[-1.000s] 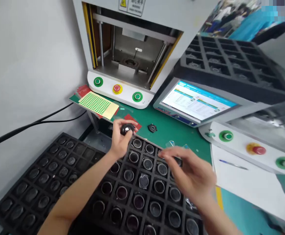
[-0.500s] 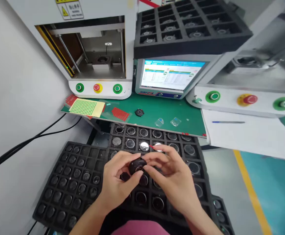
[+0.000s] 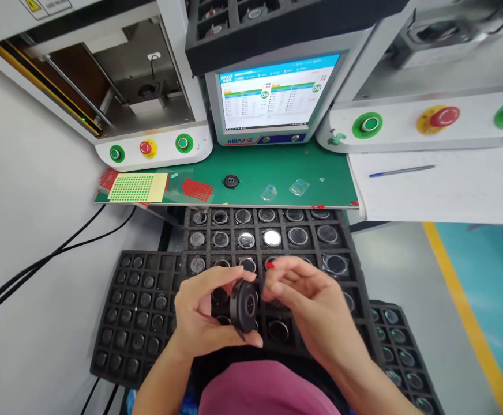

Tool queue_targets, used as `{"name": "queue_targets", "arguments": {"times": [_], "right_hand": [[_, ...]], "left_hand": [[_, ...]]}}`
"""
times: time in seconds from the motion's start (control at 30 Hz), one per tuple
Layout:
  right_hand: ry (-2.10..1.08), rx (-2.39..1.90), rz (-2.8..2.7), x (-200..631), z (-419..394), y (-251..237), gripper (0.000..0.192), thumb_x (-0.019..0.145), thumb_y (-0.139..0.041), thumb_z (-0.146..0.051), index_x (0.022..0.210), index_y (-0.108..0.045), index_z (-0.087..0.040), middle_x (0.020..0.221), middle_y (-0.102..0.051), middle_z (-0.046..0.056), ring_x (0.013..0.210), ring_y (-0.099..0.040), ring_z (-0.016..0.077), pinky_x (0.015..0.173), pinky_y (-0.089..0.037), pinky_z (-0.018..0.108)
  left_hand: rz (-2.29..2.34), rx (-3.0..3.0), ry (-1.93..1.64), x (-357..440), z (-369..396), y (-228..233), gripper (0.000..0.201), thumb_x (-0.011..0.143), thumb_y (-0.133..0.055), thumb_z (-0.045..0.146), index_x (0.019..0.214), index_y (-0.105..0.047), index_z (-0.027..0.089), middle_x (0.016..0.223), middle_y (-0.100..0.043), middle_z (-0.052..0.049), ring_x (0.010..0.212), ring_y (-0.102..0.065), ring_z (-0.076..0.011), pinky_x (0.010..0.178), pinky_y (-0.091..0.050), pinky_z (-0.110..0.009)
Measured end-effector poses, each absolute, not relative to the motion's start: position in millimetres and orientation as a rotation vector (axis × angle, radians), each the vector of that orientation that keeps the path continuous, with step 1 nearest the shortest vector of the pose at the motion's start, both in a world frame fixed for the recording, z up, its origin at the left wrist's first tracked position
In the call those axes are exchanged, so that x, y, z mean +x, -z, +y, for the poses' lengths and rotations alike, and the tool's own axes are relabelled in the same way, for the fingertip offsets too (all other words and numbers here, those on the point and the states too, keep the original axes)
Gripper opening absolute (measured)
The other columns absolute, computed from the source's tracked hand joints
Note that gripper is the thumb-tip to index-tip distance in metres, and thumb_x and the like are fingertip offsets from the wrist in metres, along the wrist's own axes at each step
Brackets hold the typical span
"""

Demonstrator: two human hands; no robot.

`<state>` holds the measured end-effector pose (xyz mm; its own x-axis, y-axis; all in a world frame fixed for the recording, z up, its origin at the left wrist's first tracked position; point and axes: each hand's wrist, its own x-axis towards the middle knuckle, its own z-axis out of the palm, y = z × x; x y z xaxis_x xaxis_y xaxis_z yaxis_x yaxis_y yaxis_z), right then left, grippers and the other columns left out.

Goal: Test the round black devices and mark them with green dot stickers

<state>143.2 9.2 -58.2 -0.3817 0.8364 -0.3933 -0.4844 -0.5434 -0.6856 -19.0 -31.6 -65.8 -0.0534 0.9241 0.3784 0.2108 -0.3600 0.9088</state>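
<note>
Our left hand (image 3: 202, 325) is closed around a round black part (image 3: 244, 305), thumb under its near edge and fingers over the top, holding it on edge so that its flat face with a small centre mark looks towards us. Our right hand (image 3: 307, 300) sits just beside it on the right, with the fingertips (image 3: 273, 285) pinched together close to the part's face; we cannot tell whether they touch it or grip anything, though a small red spot (image 3: 270, 265) shows at the top of those fingers. Both hands hover over a black tray (image 3: 355, 271) of round pockets, many of them filled with glassy discs, one of which (image 3: 272, 237) shines bright white in the far rows. A second black tray (image 3: 130, 311) with smaller pockets lies to the left, partly under the first, and a third (image 3: 401, 351) shows at the near right.

Beyond the trays lies the green table (image 3: 329, 181). On it rest a yellow sheet of green dots (image 3: 138, 188), a patch of red stickers (image 3: 196, 189), another small black round part (image 3: 231, 181) and two clear film pieces (image 3: 299, 187). Farther back stand a press with green and red buttons (image 3: 147, 148), a lit screen (image 3: 273, 92) and a second press (image 3: 428, 118). White paper with a blue pen (image 3: 401, 170) lies at the right.
</note>
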Motion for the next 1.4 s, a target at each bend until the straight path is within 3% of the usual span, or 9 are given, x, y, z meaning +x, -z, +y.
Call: {"name": "queue_targets", "arguments": {"times": [0.13,0.37,0.63,0.77,0.97,1.13,1.3,1.4], "right_hand": [[-2.161,-0.842,-0.575,150,2,45,0.026,0.064,-0.087,-0.036,0.058,-0.067,-0.019,0.048,-0.062,-0.001,0.039,-0.054,0.0104,0.041,-0.047,0.022],[-2.369,-0.740,-0.367,147,-4,41,0.019,0.060,-0.090,-0.027,0.057,-0.072,-0.021,0.048,-0.064,-0.001,0.042,-0.056,0.0069,0.049,-0.048,0.017],[-2.344,-0.759,-0.392,147,-7,43,0.019,0.059,-0.090,-0.026,0.056,-0.072,-0.022,0.047,-0.062,-0.002,0.042,-0.054,0.0065,0.048,-0.045,0.017],[-2.331,-0.785,-0.389,147,-8,45,0.021,0.061,-0.089,-0.028,0.055,-0.070,-0.021,0.045,-0.061,-0.002,0.042,-0.052,0.0060,0.049,-0.044,0.016],[-2.382,-0.766,-0.357,151,-12,48,0.023,0.068,-0.086,-0.027,0.059,-0.066,-0.017,0.050,-0.062,-0.002,0.049,-0.056,0.0057,0.054,-0.046,0.015],[-2.477,-0.657,-0.130,145,-13,45,0.039,0.060,-0.088,-0.019,0.067,-0.049,-0.020,0.051,-0.056,-0.008,0.041,-0.049,0.0052,0.047,-0.048,0.017],[-2.421,-0.590,-0.219,143,-6,44,0.039,0.070,-0.082,-0.039,0.068,-0.047,-0.020,0.048,-0.049,-0.008,0.040,-0.042,0.0055,0.043,-0.045,0.016],[-2.164,-0.719,-0.369,149,-2,47,0.031,0.076,-0.075,-0.043,0.069,-0.056,-0.019,0.056,-0.052,-0.004,0.051,-0.050,0.0081,0.051,-0.050,0.018]], "left_hand": [[1.232,1.717,-1.409,-18,-34,63,0.066,0.066,-0.080,0.053,0.128,-0.062,0.037,0.102,-0.076,-0.005,0.086,-0.072,-0.0239,0.072,-0.063,-0.039],[1.257,1.748,-1.273,-15,-37,52,0.061,0.074,-0.079,0.037,0.131,-0.058,0.042,0.115,-0.073,-0.004,0.087,-0.074,-0.0230,0.071,-0.066,-0.039],[1.234,1.761,-1.240,-17,-36,51,0.061,0.074,-0.080,0.037,0.130,-0.058,0.044,0.115,-0.073,-0.003,0.084,-0.074,-0.0229,0.070,-0.067,-0.039],[1.205,1.788,-1.258,-17,-34,51,0.062,0.073,-0.081,0.033,0.131,-0.059,0.039,0.116,-0.073,-0.004,0.089,-0.074,-0.0203,0.076,-0.066,-0.035],[1.105,1.839,-1.355,-16,-28,48,0.058,0.072,-0.082,0.024,0.127,-0.064,0.023,0.113,-0.073,-0.009,0.096,-0.072,-0.0164,0.084,-0.061,-0.023],[1.006,1.809,-1.364,-17,-30,47,0.057,0.074,-0.080,0.023,0.129,-0.062,0.022,0.113,-0.073,-0.009,0.097,-0.070,-0.0160,0.086,-0.059,-0.023],[0.940,1.318,-1.343,-14,-34,47,0.064,0.075,-0.080,0.026,0.135,-0.057,0.028,0.121,-0.071,-0.006,0.096,-0.071,-0.0164,0.084,-0.059,-0.022],[0.827,0.859,-1.280,-7,-37,45,0.039,0.093,-0.060,0.028,0.132,-0.060,0.029,0.120,-0.071,-0.008,0.091,-0.071,-0.0144,0.073,-0.060,-0.019]]}}
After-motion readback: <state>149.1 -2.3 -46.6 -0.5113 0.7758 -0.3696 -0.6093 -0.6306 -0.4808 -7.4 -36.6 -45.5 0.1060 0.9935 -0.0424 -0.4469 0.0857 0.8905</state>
